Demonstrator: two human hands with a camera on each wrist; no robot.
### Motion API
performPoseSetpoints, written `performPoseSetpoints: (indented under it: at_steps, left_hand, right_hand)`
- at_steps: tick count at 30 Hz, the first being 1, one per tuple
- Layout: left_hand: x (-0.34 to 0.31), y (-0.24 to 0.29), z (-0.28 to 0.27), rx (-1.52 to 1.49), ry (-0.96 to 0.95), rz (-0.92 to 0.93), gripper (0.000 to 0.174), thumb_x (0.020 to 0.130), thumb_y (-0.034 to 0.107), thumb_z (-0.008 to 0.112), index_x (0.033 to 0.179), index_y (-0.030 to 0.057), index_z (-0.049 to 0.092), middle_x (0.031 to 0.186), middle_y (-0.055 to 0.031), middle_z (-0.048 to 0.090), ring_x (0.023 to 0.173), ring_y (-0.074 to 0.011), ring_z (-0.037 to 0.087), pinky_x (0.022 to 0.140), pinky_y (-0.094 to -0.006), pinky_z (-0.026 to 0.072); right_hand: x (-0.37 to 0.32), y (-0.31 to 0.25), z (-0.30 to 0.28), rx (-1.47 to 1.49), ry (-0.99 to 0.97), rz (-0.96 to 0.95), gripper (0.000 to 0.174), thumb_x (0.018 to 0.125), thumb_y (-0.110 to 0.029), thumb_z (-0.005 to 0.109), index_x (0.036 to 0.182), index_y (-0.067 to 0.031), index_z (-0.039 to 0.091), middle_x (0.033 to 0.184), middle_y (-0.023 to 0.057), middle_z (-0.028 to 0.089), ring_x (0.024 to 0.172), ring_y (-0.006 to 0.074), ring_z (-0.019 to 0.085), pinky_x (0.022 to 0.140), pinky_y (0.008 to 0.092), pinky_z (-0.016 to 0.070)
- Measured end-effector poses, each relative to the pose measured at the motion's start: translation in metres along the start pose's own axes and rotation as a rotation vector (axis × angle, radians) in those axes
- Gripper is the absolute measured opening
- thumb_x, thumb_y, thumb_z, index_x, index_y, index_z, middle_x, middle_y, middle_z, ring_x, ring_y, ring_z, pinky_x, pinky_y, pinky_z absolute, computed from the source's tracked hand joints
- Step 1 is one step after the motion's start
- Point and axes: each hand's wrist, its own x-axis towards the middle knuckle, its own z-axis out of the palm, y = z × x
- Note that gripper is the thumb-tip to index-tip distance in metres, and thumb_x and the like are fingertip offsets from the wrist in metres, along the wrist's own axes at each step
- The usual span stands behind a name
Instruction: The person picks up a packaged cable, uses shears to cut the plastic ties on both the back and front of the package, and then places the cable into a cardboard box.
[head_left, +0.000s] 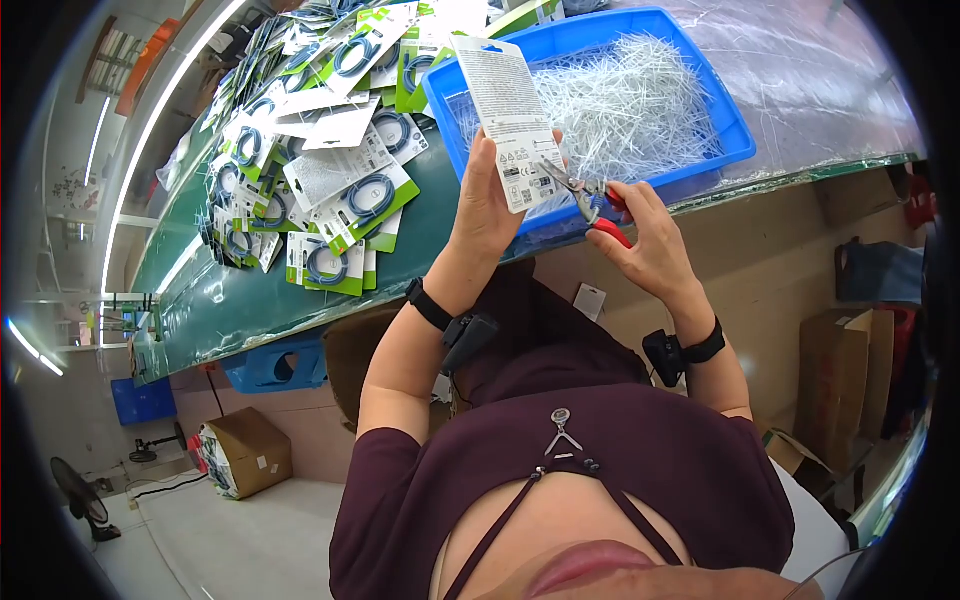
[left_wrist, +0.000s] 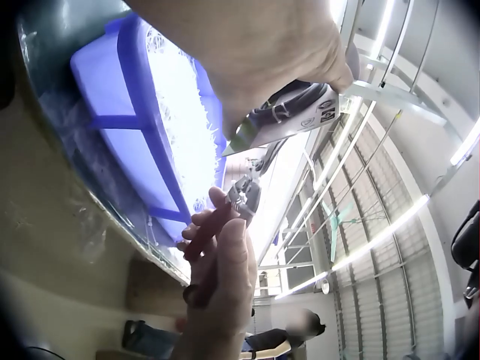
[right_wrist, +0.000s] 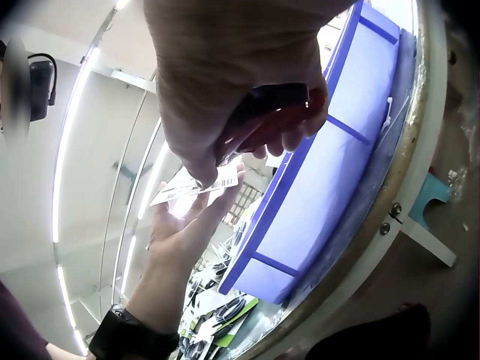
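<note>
My left hand (head_left: 482, 205) holds a white printed packaging card (head_left: 507, 100) upright, its text side facing the head camera. On the card's other side, dark coiled cable (left_wrist: 294, 101) shows in the left wrist view. Red-handled cutting pliers (head_left: 600, 222) are gripped in my right hand (head_left: 655, 245), fingers and thumb around the handles. Their metal jaws overlap the card's lower right edge in the head view. Behind both hands stands a blue plastic tray (head_left: 738, 120) filled with a heap of thin clear plastic strips (head_left: 640, 105).
A large pile of carded cables (head_left: 345, 200) covers the green table (head_left: 200, 335) at left. Below the table's front edge are a blue stool (head_left: 275, 368) and a cardboard box (head_left: 250, 450); another cardboard box (head_left: 835, 380) stands at right.
</note>
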Motion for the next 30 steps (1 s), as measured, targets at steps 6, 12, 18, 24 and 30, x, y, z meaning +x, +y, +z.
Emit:
performPoseSetpoints:
  at_steps: [6,12,18,24,30]
  left_hand:
    - [0.000,-0.002,0.004,0.023,-0.002,-0.005,0.060,0.094,0.041,0.056,0.138,0.0088,0.033,0.126,-0.0163,0.053,0.113,-0.0294,0.057,0.090,-0.0458,0.0522]
    - [0.010,-0.013,0.002,0.257,0.102,0.138,0.060,0.093,0.046,0.053,0.137,0.0081,0.036,0.128,-0.0165,0.052,0.114,-0.0302,0.056,0.091,-0.0473,0.0514]
    - [0.016,0.004,-0.011,-0.123,-0.057,-0.017,0.061,0.095,0.050,0.044,0.138,0.0068,0.040,0.134,-0.0176,0.048,0.121,-0.0353,0.051,0.097,-0.0545,0.0461]
    - [-0.020,0.033,-0.007,-0.203,-0.037,0.004,0.070,0.093,0.053,0.043,0.143,0.0041,0.036,0.137,-0.0194,0.046,0.126,-0.0408,0.046,0.099,-0.0604,0.0410]
    - [-0.194,0.096,-0.013,0.592,0.251,0.200,0.090,0.081,0.044,0.070,0.147,0.0005,0.027,0.141,-0.0200,0.043,0.131,-0.0343,0.043,0.102,-0.0414,0.0438]
  right_hand:
    - [0.005,-0.004,-0.001,0.044,-0.061,0.069,0.048,0.079,-0.023,0.075,0.117,0.0004,0.056,0.099,0.0110,0.057,0.084,0.0246,0.058,0.074,0.0322,0.0476]
    - [0.000,0.017,0.010,0.076,-0.121,0.085,0.042,0.081,-0.023,0.074,0.115,-0.0027,0.059,0.098,0.0081,0.058,0.081,0.0195,0.058,0.070,0.0301,0.0476]
    - [-0.013,0.014,-0.006,0.905,-0.241,0.396,0.046,0.096,-0.036,0.054,0.126,-0.0017,0.052,0.103,0.0051,0.057,0.088,0.0156,0.057,0.077,0.0288,0.0463]
    - [-0.016,0.021,0.005,1.493,-0.231,0.395,0.058,0.099,-0.045,0.042,0.135,0.0012,0.042,0.105,0.0058,0.055,0.094,0.0166,0.054,0.084,0.0313,0.0448]
    - [-0.009,0.028,0.011,1.476,-0.174,0.368,0.062,0.098,-0.048,0.041,0.136,0.0005,0.040,0.106,0.0064,0.053,0.097,0.0167,0.052,0.085,0.0332,0.0442]
